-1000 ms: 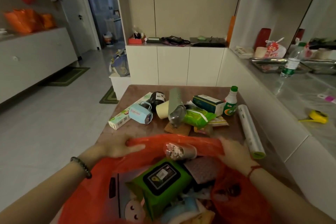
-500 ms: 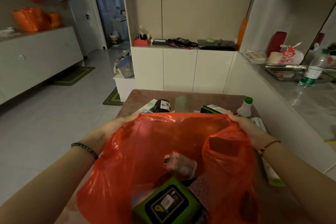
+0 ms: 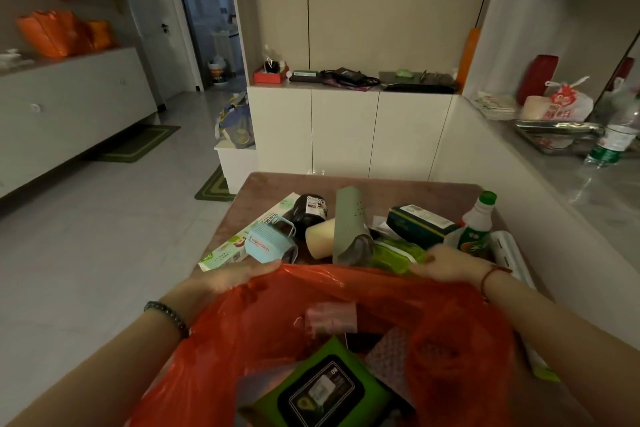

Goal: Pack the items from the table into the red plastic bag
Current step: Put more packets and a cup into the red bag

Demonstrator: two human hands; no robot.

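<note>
The red plastic bag (image 3: 460,329) lies open at the near end of the brown table (image 3: 408,185). My left hand (image 3: 239,276) grips its far rim on the left and my right hand (image 3: 446,262) grips the rim on the right. Inside the bag I see a green wipes pack (image 3: 322,388) and a pinkish tube (image 3: 330,317). Beyond the rim lie a light blue box (image 3: 266,244), a long white carton (image 3: 242,239), a dark jar (image 3: 310,211), a grey-green sleeve (image 3: 348,218), a green pouch (image 3: 394,253), a dark green box (image 3: 419,222) and a green-capped bottle (image 3: 476,225).
A white roll (image 3: 507,250) lies along the table's right edge, partly behind my right arm. A grey counter (image 3: 588,191) with a water bottle (image 3: 614,135) and a tray runs along the right. White cabinets (image 3: 346,135) stand beyond the table. Tiled floor (image 3: 104,236) lies to the left.
Both hands have lowered the bag's far rim from its raised position half a second ago, so the items on the table show again behind it.
</note>
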